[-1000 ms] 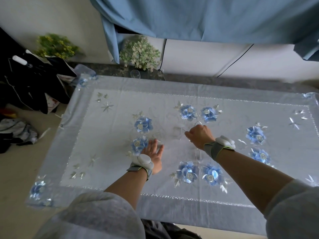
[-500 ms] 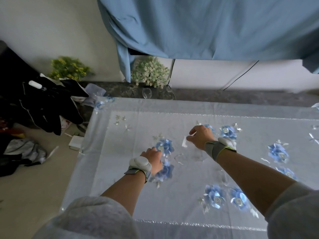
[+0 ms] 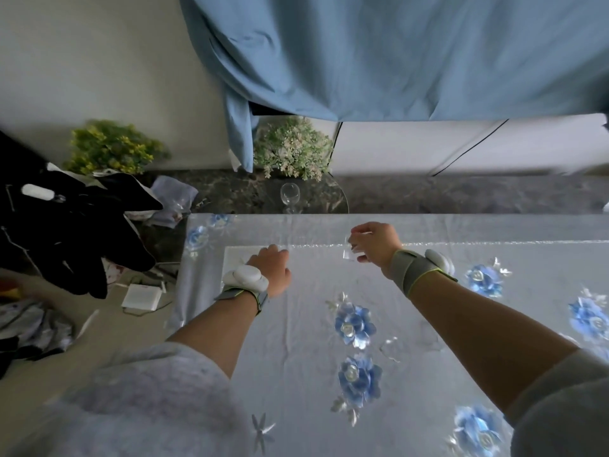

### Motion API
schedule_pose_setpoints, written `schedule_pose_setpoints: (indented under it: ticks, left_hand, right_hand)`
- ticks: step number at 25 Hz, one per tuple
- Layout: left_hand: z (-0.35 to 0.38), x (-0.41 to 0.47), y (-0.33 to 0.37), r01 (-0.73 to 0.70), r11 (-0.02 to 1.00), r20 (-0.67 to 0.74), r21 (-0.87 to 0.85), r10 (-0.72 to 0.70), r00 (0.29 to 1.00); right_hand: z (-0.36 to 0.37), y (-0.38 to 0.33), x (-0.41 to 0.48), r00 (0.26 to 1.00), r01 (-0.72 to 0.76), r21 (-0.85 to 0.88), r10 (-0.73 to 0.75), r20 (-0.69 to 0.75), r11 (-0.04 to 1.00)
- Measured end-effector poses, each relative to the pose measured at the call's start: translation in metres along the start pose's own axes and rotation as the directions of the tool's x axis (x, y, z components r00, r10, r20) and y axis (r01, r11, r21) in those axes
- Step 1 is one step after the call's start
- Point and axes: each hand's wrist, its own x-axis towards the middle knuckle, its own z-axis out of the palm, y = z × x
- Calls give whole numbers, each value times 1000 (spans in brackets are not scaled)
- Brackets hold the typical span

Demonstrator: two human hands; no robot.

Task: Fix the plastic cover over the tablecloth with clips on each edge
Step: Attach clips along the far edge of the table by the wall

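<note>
Clip (image 3: pixel 350 250) pinched in right hand (image 3: pixel 375 247); left hand (image 3: pixel 272 272) fisted, pressing tablecloth (image 3: pixel 313 324).

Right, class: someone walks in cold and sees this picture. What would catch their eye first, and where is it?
Probably the two hands reaching toward the table's far edge: the right hand pinches a small clear clip, while the left hand presses down near the far left corner. Next, the tablecloth with its blue flowers, shiny under the plastic cover. Behind it, a big blue curtain hangs above a wine glass on the dark ledge.
</note>
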Motion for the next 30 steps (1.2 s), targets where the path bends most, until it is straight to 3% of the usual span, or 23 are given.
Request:
schedule_pose_setpoints:
  ticks: [7,14,19,26,30]
  left_hand:
    - [-8,80,-20,-79,997,-131,14,80,988]
    - [-6,141,-40,-57,997,-239,-57,42,970]
    - [-1,148,-42,-51,998,-312,28,58,948]
    - [-2,145,-39,-47,998,-339,51,62,939]
    - [-1,144,-41,-51,999,-358,3,49,933]
  right_hand:
    - [9,-22,45,998,18,60,-15,-56,998]
    - [35,-42,100,999,-42,130,41,13,991]
    - [65,-50,137,998,11,158,-21,62,987]
    - [100,-40,180,995,64,-53,-60,82,997]
    - [108,-34,192,982,67,-218,-25,186,974]
